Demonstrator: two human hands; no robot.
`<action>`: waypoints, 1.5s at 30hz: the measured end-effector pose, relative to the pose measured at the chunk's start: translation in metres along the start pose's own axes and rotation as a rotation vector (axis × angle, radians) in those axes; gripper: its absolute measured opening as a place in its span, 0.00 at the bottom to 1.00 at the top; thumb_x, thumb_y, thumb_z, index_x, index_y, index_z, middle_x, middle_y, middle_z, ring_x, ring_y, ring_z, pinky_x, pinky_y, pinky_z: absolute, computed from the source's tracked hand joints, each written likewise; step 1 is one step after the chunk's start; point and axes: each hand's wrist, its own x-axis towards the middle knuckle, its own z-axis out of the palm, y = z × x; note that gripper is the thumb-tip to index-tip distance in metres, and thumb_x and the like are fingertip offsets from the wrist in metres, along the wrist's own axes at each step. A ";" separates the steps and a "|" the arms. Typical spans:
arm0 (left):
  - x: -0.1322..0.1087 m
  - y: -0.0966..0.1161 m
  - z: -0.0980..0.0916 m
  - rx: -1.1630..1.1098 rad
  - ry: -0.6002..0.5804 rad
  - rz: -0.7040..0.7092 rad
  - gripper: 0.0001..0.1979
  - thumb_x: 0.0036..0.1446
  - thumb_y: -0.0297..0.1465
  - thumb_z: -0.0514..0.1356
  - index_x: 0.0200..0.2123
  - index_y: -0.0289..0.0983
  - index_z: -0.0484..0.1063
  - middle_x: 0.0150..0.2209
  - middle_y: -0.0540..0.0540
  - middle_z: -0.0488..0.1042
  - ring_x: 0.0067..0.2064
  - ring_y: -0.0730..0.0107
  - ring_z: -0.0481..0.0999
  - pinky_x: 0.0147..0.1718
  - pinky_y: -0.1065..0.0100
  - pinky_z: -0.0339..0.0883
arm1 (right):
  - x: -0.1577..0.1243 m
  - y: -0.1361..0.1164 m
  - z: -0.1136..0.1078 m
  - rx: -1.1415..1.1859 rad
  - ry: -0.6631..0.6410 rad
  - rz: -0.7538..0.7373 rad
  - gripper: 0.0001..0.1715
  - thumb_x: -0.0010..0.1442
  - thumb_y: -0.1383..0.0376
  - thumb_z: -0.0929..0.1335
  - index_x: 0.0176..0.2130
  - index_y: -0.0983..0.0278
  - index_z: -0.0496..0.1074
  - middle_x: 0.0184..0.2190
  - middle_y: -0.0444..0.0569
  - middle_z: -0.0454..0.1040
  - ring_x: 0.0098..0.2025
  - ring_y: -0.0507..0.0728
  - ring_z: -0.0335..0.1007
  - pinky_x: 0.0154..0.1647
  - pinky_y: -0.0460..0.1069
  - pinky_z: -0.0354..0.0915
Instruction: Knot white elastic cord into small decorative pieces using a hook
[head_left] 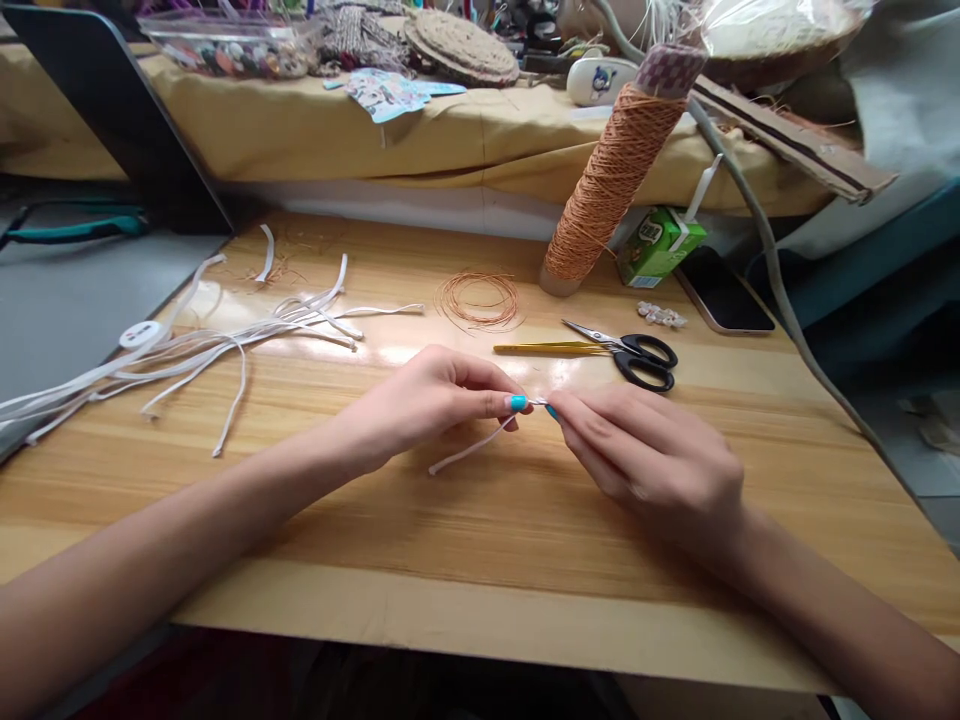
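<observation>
A thin white cord point(472, 447) is pinched between my two hands above the wooden table, its loose end hanging down to the left. My left hand point(442, 400) is closed on it with thumb and forefinger. Close by on the right, my right hand point(652, 440) pinches the same cord with its fingertips, and a short twisted-looking stretch shows between them. Just beyond my hands lie black-handled scissors point(646, 360) and gold tweezers point(551, 349). A loose coil of thin orange cord point(480, 300) rests behind my left hand.
Several white cords point(255, 335) spread over the left side. An orange cord spool point(615, 185) stands at the back, near a green drink carton point(660, 247), a phone point(725, 290) and small clear beads point(660, 315). A grey cable point(787, 310) runs down the right. A dark tablet point(112, 110) leans back left.
</observation>
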 end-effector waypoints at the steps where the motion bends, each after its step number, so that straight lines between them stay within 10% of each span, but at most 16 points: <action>1: 0.000 -0.001 0.000 -0.042 0.000 -0.021 0.07 0.48 0.32 0.59 0.25 0.35 0.74 0.26 0.50 0.74 0.30 0.76 0.69 0.30 0.74 0.59 | 0.000 0.000 0.000 -0.003 0.007 -0.013 0.09 0.51 0.76 0.67 0.35 0.68 0.71 0.24 0.47 0.75 0.28 0.52 0.68 0.31 0.46 0.66; 14: -0.003 -0.012 0.017 -0.447 0.045 -0.063 0.04 0.46 0.29 0.61 0.26 0.34 0.71 0.27 0.50 0.71 0.27 0.79 0.67 0.27 0.75 0.59 | -0.003 -0.008 0.002 -0.053 0.036 -0.024 0.10 0.50 0.77 0.67 0.35 0.72 0.70 0.23 0.50 0.75 0.27 0.53 0.69 0.28 0.46 0.66; 25: -0.004 -0.005 0.012 -0.118 0.076 0.287 0.03 0.51 0.23 0.57 0.30 0.32 0.69 0.31 0.48 0.72 0.35 0.75 0.72 0.37 0.71 0.66 | 0.001 -0.009 0.000 0.033 0.035 0.159 0.11 0.52 0.75 0.66 0.35 0.62 0.71 0.23 0.46 0.74 0.25 0.52 0.69 0.26 0.46 0.66; 45: -0.007 -0.019 0.027 0.044 0.226 0.442 0.03 0.56 0.25 0.53 0.34 0.34 0.66 0.32 0.49 0.71 0.35 0.77 0.70 0.36 0.74 0.65 | 0.005 -0.019 -0.001 0.342 -0.010 0.394 0.09 0.52 0.75 0.65 0.30 0.64 0.72 0.24 0.46 0.75 0.25 0.50 0.70 0.26 0.44 0.67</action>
